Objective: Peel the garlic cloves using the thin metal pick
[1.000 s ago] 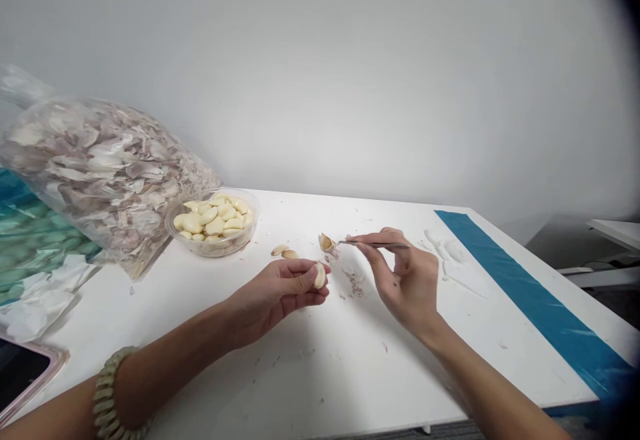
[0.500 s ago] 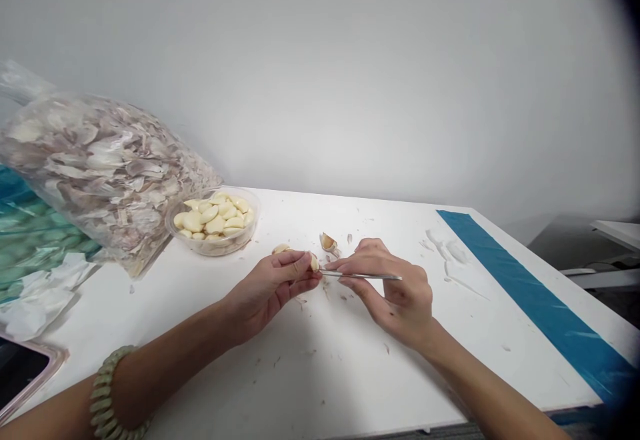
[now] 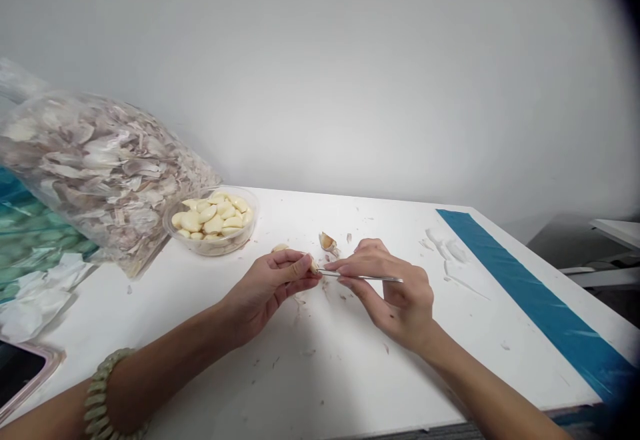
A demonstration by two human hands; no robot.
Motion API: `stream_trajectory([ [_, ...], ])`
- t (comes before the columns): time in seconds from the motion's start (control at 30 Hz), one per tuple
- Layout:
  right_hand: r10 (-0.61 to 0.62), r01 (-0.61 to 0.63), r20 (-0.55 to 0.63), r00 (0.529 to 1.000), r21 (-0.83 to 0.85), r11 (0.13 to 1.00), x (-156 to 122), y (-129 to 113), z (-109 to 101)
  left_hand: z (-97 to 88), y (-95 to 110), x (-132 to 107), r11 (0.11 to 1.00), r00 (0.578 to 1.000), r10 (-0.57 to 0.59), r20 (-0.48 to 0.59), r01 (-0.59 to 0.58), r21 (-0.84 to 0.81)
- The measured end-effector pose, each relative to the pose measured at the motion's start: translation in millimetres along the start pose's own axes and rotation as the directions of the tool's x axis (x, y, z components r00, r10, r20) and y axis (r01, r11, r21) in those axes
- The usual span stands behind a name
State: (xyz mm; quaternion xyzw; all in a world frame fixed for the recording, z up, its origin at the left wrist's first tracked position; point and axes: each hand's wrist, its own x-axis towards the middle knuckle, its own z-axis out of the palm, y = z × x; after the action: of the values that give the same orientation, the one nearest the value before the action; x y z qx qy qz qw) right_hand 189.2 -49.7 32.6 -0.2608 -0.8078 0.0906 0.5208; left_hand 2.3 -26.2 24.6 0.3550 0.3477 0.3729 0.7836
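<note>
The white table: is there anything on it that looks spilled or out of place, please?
Yes: papery garlic skin scraps lie scattered on the white table near the left hand, and they look like spilled litter.

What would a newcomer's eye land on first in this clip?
First comes the large clear plastic bag stuffed with papery, pinkish-white garlic skins, at far left. Beside it, on the white table, sits a round clear plastic tub of peeled cream garlic cloves. At centre, the left hand pinches a small garlic clove while the right hand brings a thin steel pick to it.
</note>
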Motion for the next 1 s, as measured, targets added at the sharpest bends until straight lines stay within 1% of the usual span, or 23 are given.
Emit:
stream_trajectory([
  [0.13,0.113,-0.113,0.002,0.994,0.069,0.991,-1.3,-0.1,0.8,-0.7,-1.8,1.9,0.999,1.0,-0.013,-0.026,0.012,-0.031],
  [0.3,0.26,-0.26,0.019,0.965,0.138,0.956,-2.2,0.5,-0.4,-3.4,-5.5,3.8,0.998,1.0,-0.011,-0.022,0.01,-0.054],
  [0.43,0.385,-0.386,0.044,0.922,0.201,0.9,0.2,-1.1,-2.3,-4.3,-7.1,4.3,0.999,1.0,-0.017,-0.012,0.017,-0.041],
  [0.63,0.521,-0.523,0.1,0.848,0.32,0.79,3.8,-0.2,-1.9,-3.6,-7.3,3.9,0.999,0.999,-0.033,-0.027,0.032,-0.016],
  [0.73,0.565,-0.563,0.115,0.817,0.365,0.741,3.9,0.9,-0.9,-2.9,-6.9,3.8,1.0,1.0,-0.023,-0.019,0.023,-0.013],
  [0.8,0.579,-0.571,0.101,0.809,0.369,0.733,3.7,1.2,-0.6,-2.3,-6.3,3.7,1.0,1.0,-0.021,-0.012,0.021,-0.011],
  [1.0,0.55,-0.527,0.019,0.835,0.312,0.791,5.3,0.0,-2.0,-1.8,-4.9,2.7,1.0,0.999,-0.019,0.03,0.018,0.009],
])
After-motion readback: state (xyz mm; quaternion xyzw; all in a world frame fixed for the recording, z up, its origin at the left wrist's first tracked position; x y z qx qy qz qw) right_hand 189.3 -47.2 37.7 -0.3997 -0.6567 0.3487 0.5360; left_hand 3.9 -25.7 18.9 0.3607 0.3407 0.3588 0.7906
